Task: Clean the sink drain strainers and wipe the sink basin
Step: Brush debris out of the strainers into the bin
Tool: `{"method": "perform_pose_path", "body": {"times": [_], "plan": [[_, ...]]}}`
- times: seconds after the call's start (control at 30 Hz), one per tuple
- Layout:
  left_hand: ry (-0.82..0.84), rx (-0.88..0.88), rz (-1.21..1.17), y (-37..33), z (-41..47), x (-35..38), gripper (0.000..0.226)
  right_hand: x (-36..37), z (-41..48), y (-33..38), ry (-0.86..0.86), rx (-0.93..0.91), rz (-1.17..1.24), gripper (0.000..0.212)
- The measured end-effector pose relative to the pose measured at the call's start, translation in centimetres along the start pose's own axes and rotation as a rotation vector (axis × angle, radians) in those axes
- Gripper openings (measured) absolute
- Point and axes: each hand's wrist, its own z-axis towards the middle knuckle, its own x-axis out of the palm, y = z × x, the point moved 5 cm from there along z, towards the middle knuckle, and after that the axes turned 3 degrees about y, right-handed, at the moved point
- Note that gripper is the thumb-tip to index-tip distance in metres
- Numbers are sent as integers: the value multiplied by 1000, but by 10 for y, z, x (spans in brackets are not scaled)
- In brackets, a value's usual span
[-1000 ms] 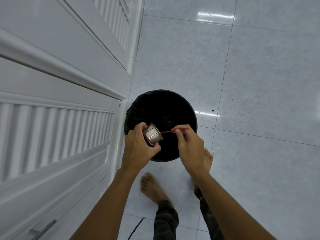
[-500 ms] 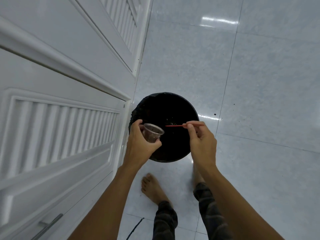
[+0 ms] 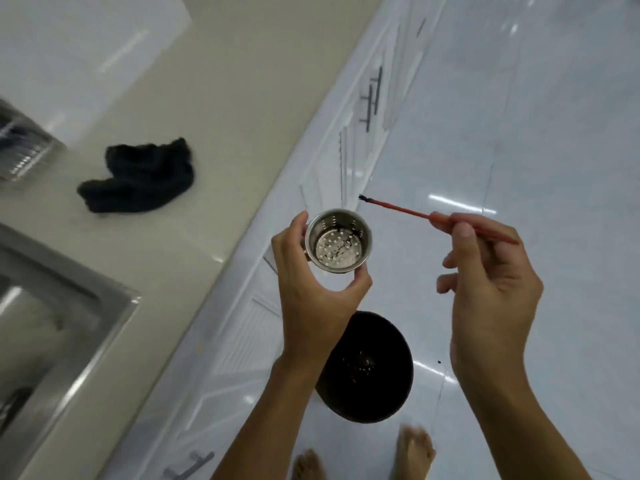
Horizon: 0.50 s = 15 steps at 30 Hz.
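My left hand (image 3: 313,296) grips a steel cup-shaped drain strainer (image 3: 337,240) around its wall, mouth up, and dark bits of debris cling to its perforated bottom. My right hand (image 3: 485,289) pinches a thin red stick (image 3: 408,212) whose dark tip points left, just above and to the right of the strainer and apart from it. The steel sink basin (image 3: 65,323) sits at the left edge in the beige counter.
A black bin (image 3: 377,372) stands on the pale tiled floor below my hands, by the white cabinet doors (image 3: 263,334). A dark cloth (image 3: 138,176) lies on the counter (image 3: 214,98). A metal rack (image 3: 20,150) sits far left. My bare feet show at the bottom.
My view has risen from the bin up to the counter and sink. Both hands have lifted away from above the bin, and the strainer now faces mouth up with the stick clear of it.
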Motion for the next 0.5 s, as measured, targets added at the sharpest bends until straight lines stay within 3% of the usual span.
{"method": "perform_pose_path", "body": {"times": [0.2, 0.5], "plan": [[-200, 63, 20, -48, 36, -115, 90, 89, -25, 86, 156, -98, 126, 10], [-441, -154, 263, 18, -19, -323, 84, 226, -136, 103, 495, -76, 175, 13]]}}
